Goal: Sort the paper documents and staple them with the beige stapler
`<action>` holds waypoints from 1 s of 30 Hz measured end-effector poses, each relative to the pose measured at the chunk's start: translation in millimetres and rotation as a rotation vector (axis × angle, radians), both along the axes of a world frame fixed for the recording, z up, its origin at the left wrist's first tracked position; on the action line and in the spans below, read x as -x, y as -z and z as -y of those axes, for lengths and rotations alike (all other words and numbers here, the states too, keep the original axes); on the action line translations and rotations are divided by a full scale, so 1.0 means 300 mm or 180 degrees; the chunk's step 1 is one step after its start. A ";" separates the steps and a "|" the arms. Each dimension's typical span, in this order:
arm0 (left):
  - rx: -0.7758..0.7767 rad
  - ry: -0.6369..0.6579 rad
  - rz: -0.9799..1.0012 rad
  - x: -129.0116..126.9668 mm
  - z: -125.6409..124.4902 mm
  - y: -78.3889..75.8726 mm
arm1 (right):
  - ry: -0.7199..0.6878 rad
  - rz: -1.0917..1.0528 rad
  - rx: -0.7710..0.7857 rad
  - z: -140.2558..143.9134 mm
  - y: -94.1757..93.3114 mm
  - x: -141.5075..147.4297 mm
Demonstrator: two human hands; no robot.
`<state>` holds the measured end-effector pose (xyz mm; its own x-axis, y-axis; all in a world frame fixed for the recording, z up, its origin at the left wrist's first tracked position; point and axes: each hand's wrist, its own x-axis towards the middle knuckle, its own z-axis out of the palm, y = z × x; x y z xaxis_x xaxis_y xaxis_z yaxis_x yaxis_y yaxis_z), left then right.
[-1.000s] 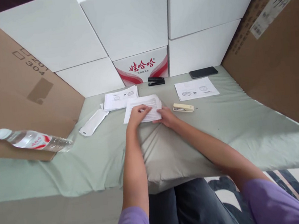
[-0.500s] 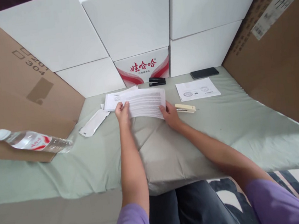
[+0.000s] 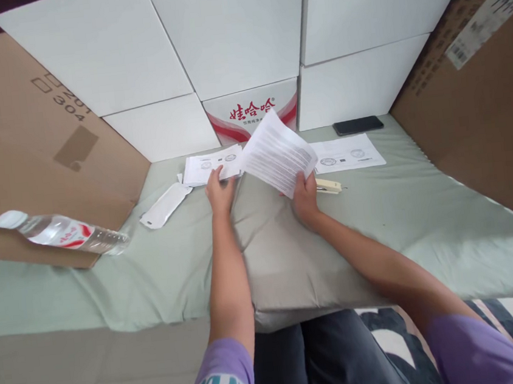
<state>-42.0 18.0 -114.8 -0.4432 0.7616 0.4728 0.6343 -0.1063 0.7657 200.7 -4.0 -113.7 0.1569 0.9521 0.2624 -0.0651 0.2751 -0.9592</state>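
Note:
My right hand [image 3: 305,198] is closed on the lower right corner of a printed sheet of paper [image 3: 277,153], which is held up and tilted. My left hand [image 3: 220,189] has its fingers apart at the front edge of a pile of stamped papers [image 3: 199,168]; whether it presses on them I cannot tell. Just beyond my right hand lies a cream stapler [image 3: 329,185], partly hidden. Another stamped paper [image 3: 348,153] rests flat behind it. A white sleeve-like packet [image 3: 166,206] is to the left of the pile. The black stapler is hidden behind the raised sheet.
A water bottle [image 3: 66,231] lies at the left against a brown cardboard box [image 3: 18,150]. A black phone [image 3: 358,125] is at the back right, near another brown box [image 3: 482,113]. White boxes [image 3: 240,35] form a wall along the back of the cloth-covered table [image 3: 191,272].
My left hand has let go of the printed sheet and opened by the pile. My right hand has moved slightly right, and the sheet now tilts up, uncovering the pile.

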 end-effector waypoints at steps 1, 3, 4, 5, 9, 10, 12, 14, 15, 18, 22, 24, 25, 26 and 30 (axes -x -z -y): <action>0.0245 0.0029 -0.0348 -0.008 0.003 0.005 | -0.0077 -0.0073 0.0031 -0.001 0.002 0.001; 0.0660 0.0093 -0.0751 -0.029 0.005 0.011 | -0.0173 -0.0135 0.0034 -0.004 0.006 0.003; 0.0769 0.0097 -0.0842 -0.039 0.004 0.012 | -0.0192 -0.0123 0.0028 -0.005 0.008 0.004; 0.0810 0.0063 -0.0882 -0.046 0.002 0.012 | -0.0202 -0.0096 0.0030 -0.006 0.009 0.005; 0.0667 -0.0203 -0.0880 -0.049 0.000 0.000 | -0.0242 -0.0059 0.0072 -0.008 0.010 0.007; 0.0602 -0.0242 -0.0878 -0.046 0.002 -0.003 | -0.0243 -0.0083 0.0079 -0.008 0.009 0.007; 0.0493 -0.0296 -0.0861 -0.040 0.004 -0.008 | -0.0242 -0.0119 0.0093 -0.010 0.011 0.007; 0.0417 -0.0364 -0.0806 -0.037 0.005 -0.011 | -0.0262 -0.0122 0.0093 -0.011 0.014 0.008; 0.0396 -0.0376 -0.0785 -0.038 0.004 -0.011 | -0.0264 -0.0116 0.0089 -0.012 0.017 0.008; 0.0502 -0.0254 -0.0804 -0.045 0.002 -0.010 | -0.0250 -0.0077 0.0069 -0.015 0.022 0.008; 0.0600 -0.0264 -0.0827 -0.050 -0.001 -0.006 | -0.0186 0.0004 0.0041 -0.015 0.022 0.006; 0.0353 -0.0478 -0.0700 -0.042 -0.002 -0.007 | -0.0122 0.0081 -0.0001 -0.013 0.018 0.003; 0.0176 -0.0604 -0.0582 -0.035 -0.002 -0.009 | -0.0066 0.0130 -0.0040 -0.012 0.016 0.002; -0.0019 -0.0720 -0.0442 -0.029 -0.002 -0.012 | -0.0011 0.0172 -0.0081 -0.011 0.014 0.001; -0.0727 -0.0833 0.0002 -0.034 0.006 -0.041 | -0.0035 0.0109 -0.0157 -0.012 0.014 0.001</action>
